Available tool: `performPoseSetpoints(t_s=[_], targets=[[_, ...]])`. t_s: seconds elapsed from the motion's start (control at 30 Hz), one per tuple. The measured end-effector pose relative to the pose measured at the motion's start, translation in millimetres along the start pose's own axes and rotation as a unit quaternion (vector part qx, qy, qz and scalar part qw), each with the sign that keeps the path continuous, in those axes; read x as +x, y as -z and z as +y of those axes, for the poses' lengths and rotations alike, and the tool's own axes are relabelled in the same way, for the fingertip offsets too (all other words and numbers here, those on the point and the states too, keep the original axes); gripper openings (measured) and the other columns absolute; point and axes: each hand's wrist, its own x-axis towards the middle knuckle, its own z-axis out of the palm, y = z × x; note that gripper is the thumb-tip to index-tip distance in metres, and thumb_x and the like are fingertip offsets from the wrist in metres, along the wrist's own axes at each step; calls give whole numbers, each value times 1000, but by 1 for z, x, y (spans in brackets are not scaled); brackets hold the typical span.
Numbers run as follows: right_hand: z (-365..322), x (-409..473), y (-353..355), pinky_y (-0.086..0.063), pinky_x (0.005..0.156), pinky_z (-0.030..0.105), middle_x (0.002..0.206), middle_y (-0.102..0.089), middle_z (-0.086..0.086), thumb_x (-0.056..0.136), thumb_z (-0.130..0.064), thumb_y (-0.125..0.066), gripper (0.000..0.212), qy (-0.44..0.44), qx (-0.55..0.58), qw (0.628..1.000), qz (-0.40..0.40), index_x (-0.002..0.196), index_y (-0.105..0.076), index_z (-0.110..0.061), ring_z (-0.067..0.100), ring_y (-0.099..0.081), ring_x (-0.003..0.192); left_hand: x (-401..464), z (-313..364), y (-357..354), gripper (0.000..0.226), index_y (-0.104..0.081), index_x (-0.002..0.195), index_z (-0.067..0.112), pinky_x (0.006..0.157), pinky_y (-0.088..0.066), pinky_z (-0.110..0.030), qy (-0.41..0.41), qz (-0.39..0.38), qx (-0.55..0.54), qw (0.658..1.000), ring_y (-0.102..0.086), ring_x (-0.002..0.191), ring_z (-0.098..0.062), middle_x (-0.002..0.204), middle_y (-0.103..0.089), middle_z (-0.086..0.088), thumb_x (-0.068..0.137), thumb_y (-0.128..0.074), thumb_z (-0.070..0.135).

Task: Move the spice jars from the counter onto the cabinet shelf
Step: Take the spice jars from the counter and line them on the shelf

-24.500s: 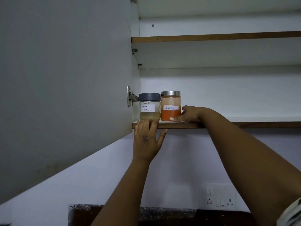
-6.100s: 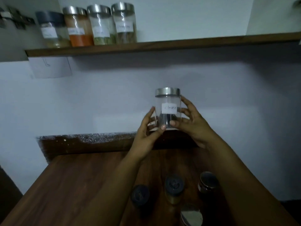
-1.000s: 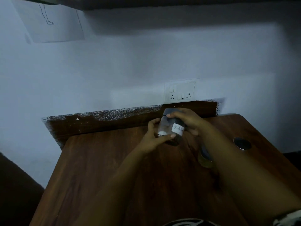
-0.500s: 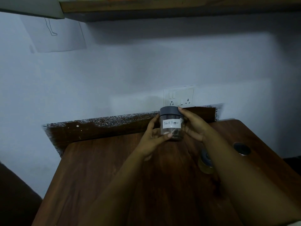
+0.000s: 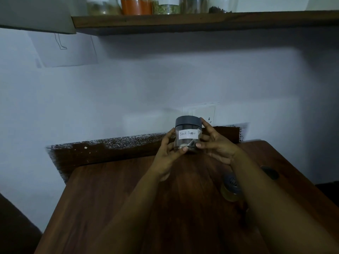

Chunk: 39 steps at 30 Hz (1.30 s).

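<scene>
- Nearest, the dark wooden counter (image 5: pixel 113 208) stretches away, with both forearms reaching out over it.
- On the counter under the right forearm stands a small jar with yellowish contents (image 5: pixel 231 189) and a dark lid, partly hidden by the arm; further right lies a dark round lid or jar top (image 5: pixel 269 172), too dim to tell which.
- The left hand (image 5: pixel 167 155) grips the Black Pepper jar (image 5: pixel 188 137) from its left side, thumb tip pressed near the base and fingers curled behind the glass.
- The right hand (image 5: pixel 215 145) holds the same jar from the right, one fingertip on the edge of its grey lid and the thumb at the lower front.
- The jar is upright, lifted clear of the counter, its white handwritten label facing the camera.
- Behind it a rough dark backsplash strip (image 5: pixel 110 149) runs along the white wall, with a switch and socket plate (image 5: pixel 201 112) just above the jar.
- Higher on the wall hangs a sheet of paper (image 5: pixel 64 50).
- Farthest, the cabinet shelf (image 5: pixel 201 20) carries a row of jars, among them an orange-filled jar (image 5: pixel 136 5) and a green-filled jar (image 5: pixel 167 6); their tops are cut off.
</scene>
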Motion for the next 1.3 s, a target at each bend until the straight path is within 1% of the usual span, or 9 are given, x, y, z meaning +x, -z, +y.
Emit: performPoseSetpoints(t_s=[0.17,0.37,0.5,0.7,0.9,1.03,1.17,1.23,1.3], targets=[[-30,-1,-5,-55,86,36,129,-64,7,60,-15,-89,111,7,-85,995,50,148,-25,-37,24,-63,117,13,22,-19,84,-36,144,27,98,-51,-38,-23,14,4,1000,-62,117,-22,123,-66,-5,72,-77,17],[-97,-15,-10,-51,98,42,128,-61,7,48,-35,-95,118,79,-166,977,108,147,-29,-41,22,-63,116,37,68,-60,60,-47,131,31,90,-53,-31,-106,37,75,991,-57,120,-14,133,-58,5,78,-77,29],[-163,-31,-14,-47,103,42,133,-55,2,60,-32,-88,109,168,-218,954,115,147,-23,-47,18,-63,116,60,121,-89,57,-53,127,39,87,-51,-12,-238,56,155,957,-55,116,-2,130,-54,10,76,-78,42],[-270,-40,-24,-56,83,24,126,-57,-2,66,-25,-85,107,312,-259,907,114,147,-18,-44,5,-66,108,99,217,-143,55,-54,127,35,98,-50,-27,-468,57,221,853,-57,117,-11,121,-52,4,77,-75,42],[-355,-37,2,-49,100,43,123,-63,6,58,-35,-89,108,314,-324,883,131,144,-25,-46,17,-69,105,145,260,-189,59,-53,134,22,90,-45,-9,-472,109,298,822,-55,113,-3,124,-57,5,82,-74,41],[-386,-28,39,-40,109,46,125,-62,7,54,-38,-89,116,253,-392,870,160,147,-20,-42,21,-60,117,172,267,-197,50,-60,128,14,88,-53,-24,-442,114,340,822,-60,110,-10,122,-64,1,85,-73,36],[-399,-9,75,-43,99,34,131,-56,8,63,-33,-89,113,178,-483,829,221,149,-17,-34,20,-54,117,190,244,-189,16,-69,96,13,87,-51,-37,-492,234,449,708,-62,82,-12,90,-69,2,91,-66,27],[-403,5,81,-44,103,39,129,-56,10,65,-32,-89,111,142,-495,829,220,150,-18,-31,24,-54,119,198,235,-186,20,-68,82,18,97,-43,-36,-479,271,523,651,-61,72,-10,76,-68,8,94,-60,33],[-408,19,82,-49,96,39,119,-60,8,66,-26,-89,109,123,-490,837,211,150,-19,-29,25,-57,113,204,231,-185,27,-65,74,21,91,-40,-31,-477,292,541,628,-58,64,-8,68,-65,10,95,-58,36]])
